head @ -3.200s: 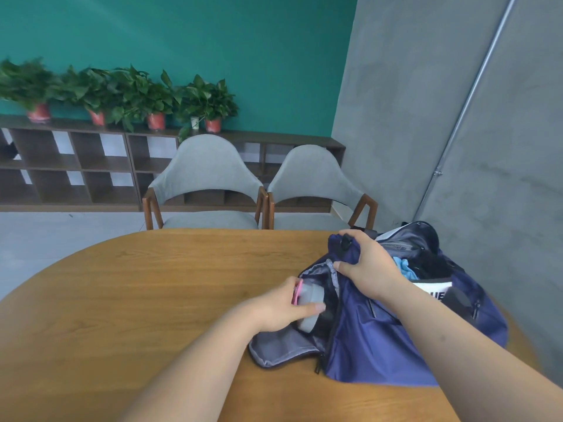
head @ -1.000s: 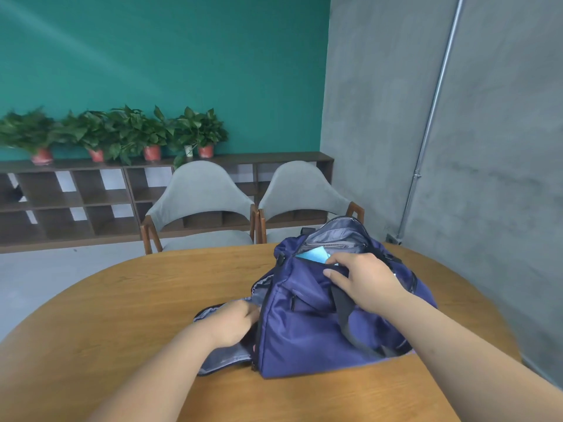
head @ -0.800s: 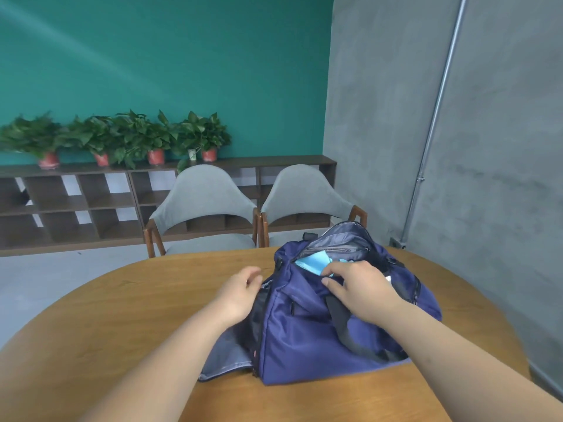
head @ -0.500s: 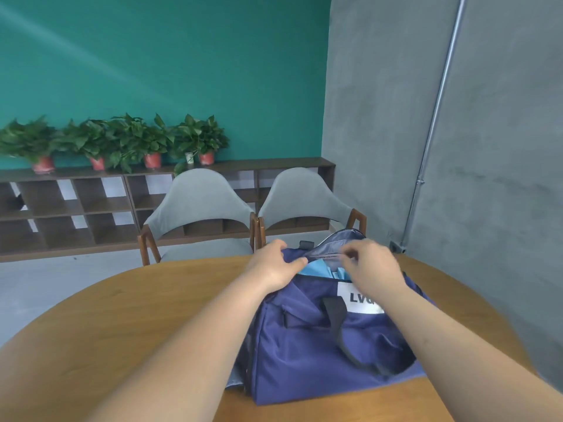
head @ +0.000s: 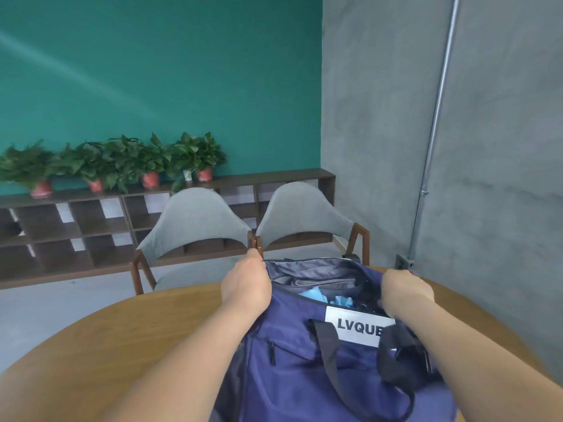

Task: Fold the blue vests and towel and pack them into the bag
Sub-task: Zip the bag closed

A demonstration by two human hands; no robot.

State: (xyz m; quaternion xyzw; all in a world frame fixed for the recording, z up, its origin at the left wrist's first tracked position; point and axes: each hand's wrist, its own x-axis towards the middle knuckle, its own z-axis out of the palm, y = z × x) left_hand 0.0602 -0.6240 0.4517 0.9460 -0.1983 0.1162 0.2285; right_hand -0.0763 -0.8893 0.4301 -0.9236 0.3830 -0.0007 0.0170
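A navy blue bag with a white label stands on the wooden table, right in front of me. Its top opening gapes, showing grey lining and light blue fabric inside. My left hand grips the left end of the opening. My right hand grips the right end. The two hands are spread wide apart along the bag's top. Dark carry straps hang down the bag's near side.
Two grey chairs stand at the table's far edge. Behind them runs a low dark shelf with several potted plants on top. A grey concrete wall with a metal pipe rises on the right.
My left hand left the bag's side pocket and went up to the top opening. Both hands then moved apart to its two ends. The bag now sits closer to me.
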